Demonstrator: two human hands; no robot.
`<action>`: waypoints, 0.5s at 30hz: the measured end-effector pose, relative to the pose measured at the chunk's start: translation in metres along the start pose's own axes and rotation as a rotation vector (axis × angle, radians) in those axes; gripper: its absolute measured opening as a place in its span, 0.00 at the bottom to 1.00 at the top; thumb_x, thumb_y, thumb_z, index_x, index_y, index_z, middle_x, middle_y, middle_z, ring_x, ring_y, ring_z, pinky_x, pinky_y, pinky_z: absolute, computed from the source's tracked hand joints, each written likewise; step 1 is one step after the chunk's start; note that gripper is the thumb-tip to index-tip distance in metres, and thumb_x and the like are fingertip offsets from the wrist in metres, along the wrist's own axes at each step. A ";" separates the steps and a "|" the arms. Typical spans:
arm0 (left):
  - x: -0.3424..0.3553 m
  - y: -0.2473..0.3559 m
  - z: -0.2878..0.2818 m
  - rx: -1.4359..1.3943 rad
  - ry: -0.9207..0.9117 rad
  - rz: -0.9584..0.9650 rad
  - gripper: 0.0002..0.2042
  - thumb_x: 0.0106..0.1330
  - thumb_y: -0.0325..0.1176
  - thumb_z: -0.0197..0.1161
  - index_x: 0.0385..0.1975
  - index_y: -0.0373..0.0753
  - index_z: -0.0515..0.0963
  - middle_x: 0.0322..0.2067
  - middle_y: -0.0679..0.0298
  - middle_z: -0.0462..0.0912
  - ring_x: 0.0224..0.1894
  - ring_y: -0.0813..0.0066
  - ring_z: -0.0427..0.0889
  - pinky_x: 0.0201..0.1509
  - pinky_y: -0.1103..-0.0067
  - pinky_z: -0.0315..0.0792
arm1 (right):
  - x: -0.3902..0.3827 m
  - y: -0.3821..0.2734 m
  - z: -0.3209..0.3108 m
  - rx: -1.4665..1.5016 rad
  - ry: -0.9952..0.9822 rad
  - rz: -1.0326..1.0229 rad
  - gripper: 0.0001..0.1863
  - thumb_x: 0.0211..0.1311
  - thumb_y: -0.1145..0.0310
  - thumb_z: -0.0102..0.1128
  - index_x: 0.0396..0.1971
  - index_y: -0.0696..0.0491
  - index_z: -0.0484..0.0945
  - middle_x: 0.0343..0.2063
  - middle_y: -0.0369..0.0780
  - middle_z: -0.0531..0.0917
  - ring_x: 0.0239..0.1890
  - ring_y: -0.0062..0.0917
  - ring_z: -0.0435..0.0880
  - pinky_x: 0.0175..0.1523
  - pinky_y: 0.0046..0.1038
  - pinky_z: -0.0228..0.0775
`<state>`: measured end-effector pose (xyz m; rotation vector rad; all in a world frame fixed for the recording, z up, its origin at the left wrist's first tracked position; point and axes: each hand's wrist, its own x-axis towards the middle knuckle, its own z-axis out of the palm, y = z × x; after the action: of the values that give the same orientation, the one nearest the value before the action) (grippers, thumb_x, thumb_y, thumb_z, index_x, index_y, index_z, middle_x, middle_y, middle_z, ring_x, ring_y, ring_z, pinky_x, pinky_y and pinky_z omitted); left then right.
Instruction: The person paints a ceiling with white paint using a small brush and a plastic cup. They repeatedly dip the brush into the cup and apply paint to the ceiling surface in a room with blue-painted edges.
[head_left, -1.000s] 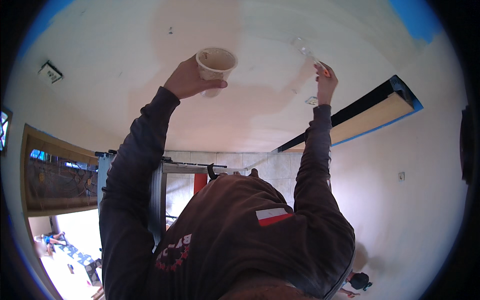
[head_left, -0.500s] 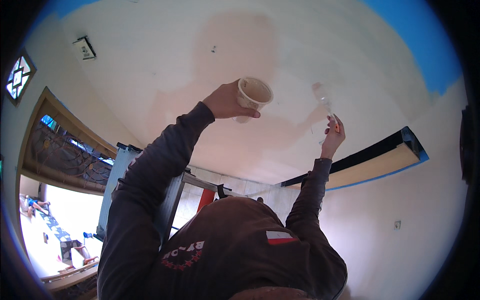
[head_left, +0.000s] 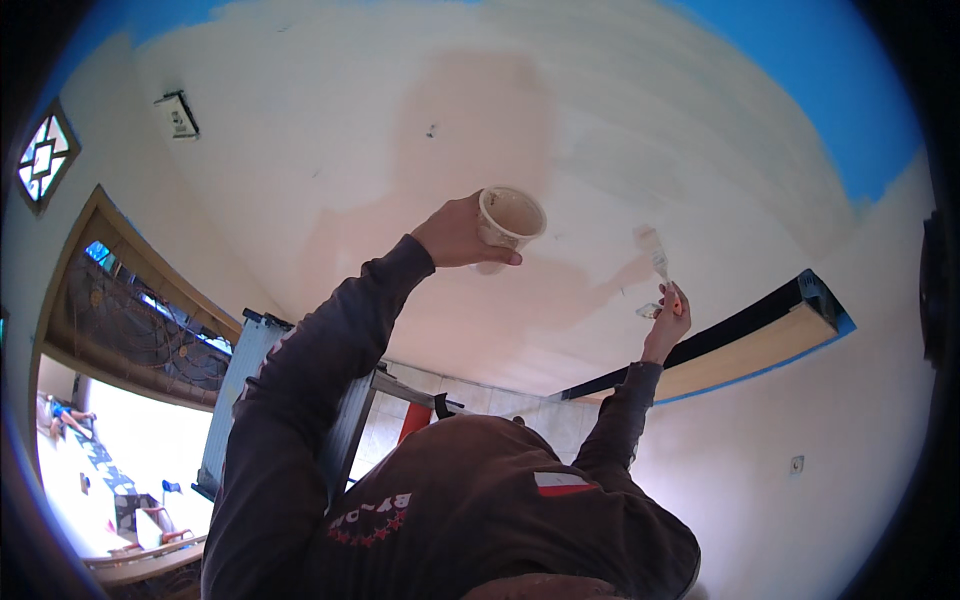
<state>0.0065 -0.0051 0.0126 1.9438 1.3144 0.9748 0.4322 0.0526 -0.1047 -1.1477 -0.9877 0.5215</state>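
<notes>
My left hand (head_left: 450, 230), fingers closed, grips a pale plastic cup (head_left: 512, 225) with its rim toward me and smears inside. My right hand (head_left: 668, 320) is closed round the orange-tipped handle of a paintbrush (head_left: 655, 255); its pale bristles are at the off-white ceiling (head_left: 590, 170), where my arms and head cast pinkish shadows. It is unclear whether the bristles touch it. Bright blue paint (head_left: 850, 130) shows along the ceiling's far edges, with streaky pale coating beside it. A small light fitting or box (head_left: 178, 115) sits at the upper left, partly unclear.
A metal ladder (head_left: 225, 410) stands beside my left arm. A long black-and-wood recessed ledge (head_left: 730, 350) runs along the right, above a wall socket (head_left: 797, 464). At left are a diamond window (head_left: 45, 160), an ornate grille (head_left: 135, 310) and, through a bright opening, a person (head_left: 65, 415).
The view has shifted, showing more blue paint and the left window. Both hands now appear lower in the picture, the right markedly so, with brush and cup still held.
</notes>
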 end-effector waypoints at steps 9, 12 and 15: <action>-0.005 0.004 0.000 -0.017 0.001 -0.047 0.38 0.49 0.45 0.81 0.59 0.38 0.73 0.52 0.58 0.83 0.56 0.64 0.81 0.61 0.69 0.74 | -0.065 0.009 0.001 0.581 -0.082 0.397 0.16 0.73 0.66 0.56 0.54 0.58 0.77 0.40 0.36 0.86 0.31 0.10 0.75 0.29 0.11 0.64; 0.000 -0.001 0.001 0.017 0.004 -0.004 0.38 0.49 0.46 0.80 0.59 0.37 0.73 0.52 0.58 0.83 0.55 0.63 0.81 0.61 0.69 0.74 | -0.075 0.013 0.005 0.643 -0.114 0.436 0.14 0.73 0.66 0.56 0.51 0.58 0.78 0.41 0.40 0.86 0.32 0.10 0.77 0.29 0.11 0.64; 0.003 -0.010 0.002 0.056 0.018 0.053 0.40 0.48 0.50 0.80 0.59 0.38 0.72 0.52 0.57 0.83 0.54 0.61 0.82 0.60 0.69 0.75 | -0.081 -0.006 0.010 0.611 -0.137 0.370 0.14 0.73 0.66 0.56 0.51 0.58 0.78 0.41 0.42 0.87 0.32 0.11 0.78 0.29 0.12 0.65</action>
<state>0.0039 0.0010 0.0043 2.0259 1.3195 0.9928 0.3818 -0.0079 -0.1286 -0.7423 -0.6546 1.1251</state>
